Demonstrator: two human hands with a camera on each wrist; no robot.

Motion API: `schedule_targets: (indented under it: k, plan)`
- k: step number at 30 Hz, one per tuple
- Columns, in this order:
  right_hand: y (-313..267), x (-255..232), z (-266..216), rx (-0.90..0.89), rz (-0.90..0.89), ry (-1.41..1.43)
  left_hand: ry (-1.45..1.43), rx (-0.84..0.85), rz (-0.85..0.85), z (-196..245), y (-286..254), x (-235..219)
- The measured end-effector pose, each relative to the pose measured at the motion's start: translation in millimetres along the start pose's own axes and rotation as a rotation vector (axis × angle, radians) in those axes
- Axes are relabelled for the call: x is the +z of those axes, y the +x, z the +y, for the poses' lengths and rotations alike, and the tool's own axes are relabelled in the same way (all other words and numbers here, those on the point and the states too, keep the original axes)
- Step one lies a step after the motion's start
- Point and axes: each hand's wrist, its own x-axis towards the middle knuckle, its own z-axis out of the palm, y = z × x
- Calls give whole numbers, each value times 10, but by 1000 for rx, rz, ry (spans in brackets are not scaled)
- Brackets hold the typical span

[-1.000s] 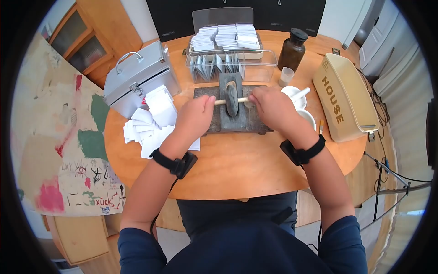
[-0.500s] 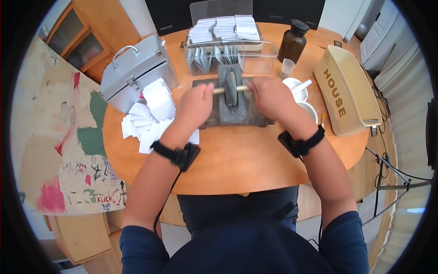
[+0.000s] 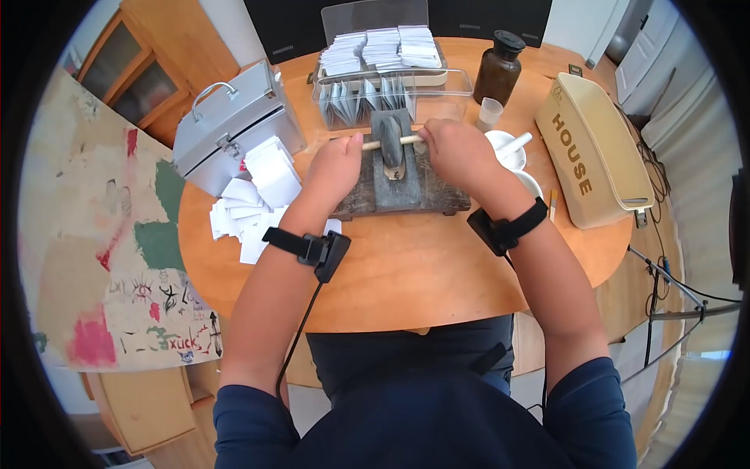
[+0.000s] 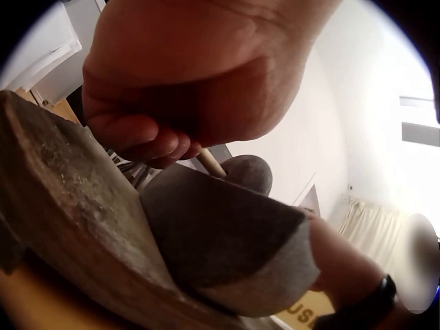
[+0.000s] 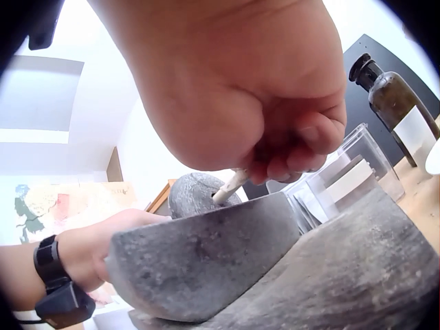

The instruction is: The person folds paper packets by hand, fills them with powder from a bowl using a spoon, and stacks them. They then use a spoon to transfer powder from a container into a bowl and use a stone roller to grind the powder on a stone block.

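Note:
A grey stone grinding wheel [image 3: 392, 142] stands upright in a narrow boat-shaped stone trough [image 3: 400, 195], toward its far end. Through the wheel's centre runs a pale wooden handle [image 3: 410, 140]. My left hand [image 3: 334, 168] grips the handle's left end, and my right hand [image 3: 461, 154] grips its right end. Both wrist views show curled fingers over the trough wall. A small patch of brownish material [image 3: 394, 173] lies in the trough on the near side of the wheel. Under the trough is a dark, rough base [image 3: 445, 196].
White paper packets [image 3: 269, 176] lie left, before a silver metal case [image 3: 226, 125]. Behind the trough stands a clear divided box [image 3: 441, 94] with packets. To the right are a brown bottle [image 3: 498, 74], a plastic cup [image 3: 490, 114], a white mortar [image 3: 500, 144] and a cream bin [image 3: 582, 156].
The wheel has rolled away from the body along the trough, both hands moving with it. The brownish material, earlier at the wheel's far side, now shows on its near side.

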Motion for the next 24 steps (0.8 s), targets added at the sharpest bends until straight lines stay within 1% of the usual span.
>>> schedule_targets:
  k: [2, 4, 5, 6, 8, 9, 10, 11, 13, 14, 15, 17, 18, 19, 21, 22, 24]
  plan:
    - [-80, -82, -63, 50, -112, -12, -20, 3, -18, 23, -97, -20]
    - [-119, -86, -72, 19, -66, -36, -1, 0, -22, 45, -236, -37]
    - [-168, -53, -76, -8, -41, -53, 1, -4, -28, 18, -167, -16]
    - [-160, -3, -60, -2, -56, -46, 9, 19, -3, -32, -58, 20]
    - [17, 36, -1, 36, -12, -24, 16, 49, 32, 24, 1, -8]
    - [22, 36, 13, 34, -8, -25, -11, -19, 5, 67, 27, -26]
    - [13, 25, 19, 38, -53, -48, -40, -90, -24, 117, 25, -44]
    - [9, 7, 18, 42, -99, -71, -40, -88, -22, 107, -35, -48]
    - [-151, -39, -42, 29, -79, -53, 19, 23, -8, 89, -227, -56]
    - [-200, -61, -56, 23, -69, -31, 28, 2, -39, 135, -285, -83]
    - [-172, -69, -51, 28, -68, -31, 29, 4, -44, 119, -223, -65]
    - [-100, -30, -54, 16, -39, -2, 35, 35, 11, 61, -100, -24]
    - [-22, 72, 27, 0, 19, -5, 44, -13, -2, 88, -7, -35]
    - [-11, 81, 34, -5, 24, -5, 46, -11, 4, 56, 11, -25]
    - [-12, 72, 43, -1, -39, -52, -29, 6, 27, -26, 29, 28]
    - [-67, 34, 11, -6, -33, -56, -30, 10, 34, 39, -70, -16]
    - [-239, -47, -73, 42, -67, -7, 21, -62, -48, 209, -360, -114]
